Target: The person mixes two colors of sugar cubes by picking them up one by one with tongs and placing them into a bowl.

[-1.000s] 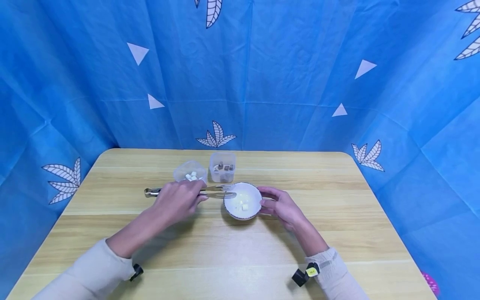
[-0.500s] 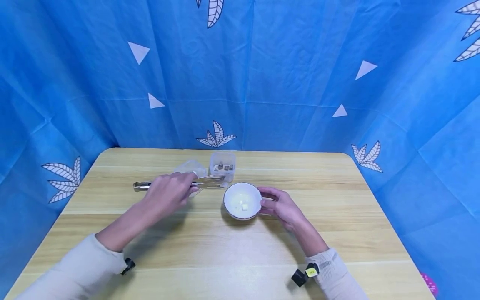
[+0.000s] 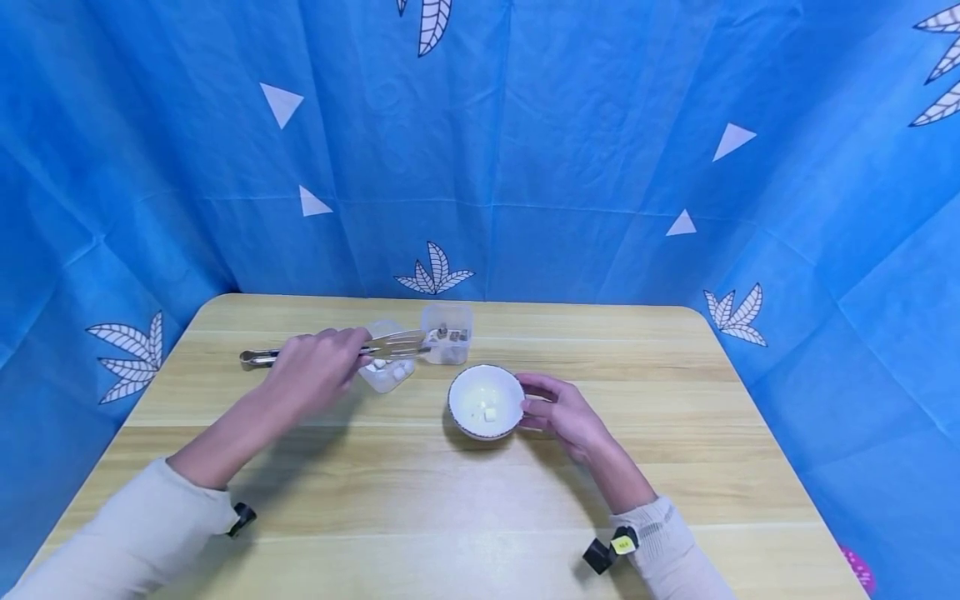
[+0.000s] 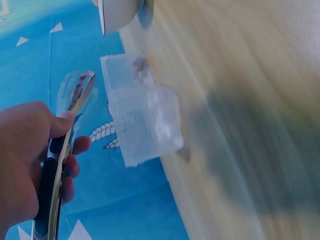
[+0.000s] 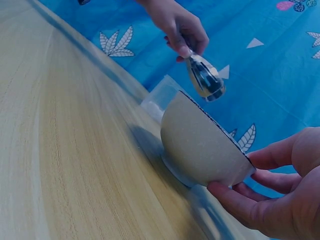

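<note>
Head view: I see metal tongs point(image 3: 397, 341) gripped in the left hand point(image 3: 318, 367) above a clear tub point(image 3: 385, 385) of white pieces point(image 3: 400, 372), tips near a second tub point(image 3: 448, 313). Nearer me, the right hand point(image 3: 564, 414) pinches the rim of a bowl point(image 3: 480, 387) standing upright on the wooden table point(image 3: 480, 517).

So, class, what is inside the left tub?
In the head view, white pieces show in the left tub; tongs in the left hand cross it, hiding whatever lies beneath.
</note>
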Available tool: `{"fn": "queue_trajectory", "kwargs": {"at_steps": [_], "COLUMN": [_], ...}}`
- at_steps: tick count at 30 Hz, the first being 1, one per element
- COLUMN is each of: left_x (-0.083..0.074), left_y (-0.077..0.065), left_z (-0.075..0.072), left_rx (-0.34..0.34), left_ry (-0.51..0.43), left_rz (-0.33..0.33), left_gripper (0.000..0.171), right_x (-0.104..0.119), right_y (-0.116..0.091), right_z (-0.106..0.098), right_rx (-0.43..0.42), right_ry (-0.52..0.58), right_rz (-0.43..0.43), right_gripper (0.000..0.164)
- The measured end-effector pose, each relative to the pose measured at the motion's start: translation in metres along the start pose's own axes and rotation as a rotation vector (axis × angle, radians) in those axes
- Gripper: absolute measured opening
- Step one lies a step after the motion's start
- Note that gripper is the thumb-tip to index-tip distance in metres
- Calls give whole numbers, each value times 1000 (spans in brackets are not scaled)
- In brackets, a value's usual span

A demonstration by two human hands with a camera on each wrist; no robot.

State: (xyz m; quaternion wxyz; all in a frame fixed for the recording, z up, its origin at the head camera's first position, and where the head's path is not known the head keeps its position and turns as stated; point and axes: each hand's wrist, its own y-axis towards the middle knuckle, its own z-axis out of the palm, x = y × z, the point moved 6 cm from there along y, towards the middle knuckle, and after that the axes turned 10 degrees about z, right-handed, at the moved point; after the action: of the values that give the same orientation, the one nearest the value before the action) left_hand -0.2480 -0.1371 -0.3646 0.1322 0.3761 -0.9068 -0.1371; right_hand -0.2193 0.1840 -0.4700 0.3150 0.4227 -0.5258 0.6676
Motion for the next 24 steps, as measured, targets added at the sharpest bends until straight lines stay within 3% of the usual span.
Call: {"fn": "queue_trajectory", "kwargs": {"at_steps": [12, 24], "left_x": [20, 28], "left_y": [-3, 0], "left_z": [2, 4], "left_rx": [176, 222], "left_ry": [-11, 44], "left_rz": [-93, -128], "left_gripper": [19, 20], "right_x": [-1, 1], "right_y": [0, 0], "right_z": [1, 0], "right_rx": [-6, -8], "right_ry": [6, 2], "right_rz": [3, -10], "right_gripper": [53, 53]}}
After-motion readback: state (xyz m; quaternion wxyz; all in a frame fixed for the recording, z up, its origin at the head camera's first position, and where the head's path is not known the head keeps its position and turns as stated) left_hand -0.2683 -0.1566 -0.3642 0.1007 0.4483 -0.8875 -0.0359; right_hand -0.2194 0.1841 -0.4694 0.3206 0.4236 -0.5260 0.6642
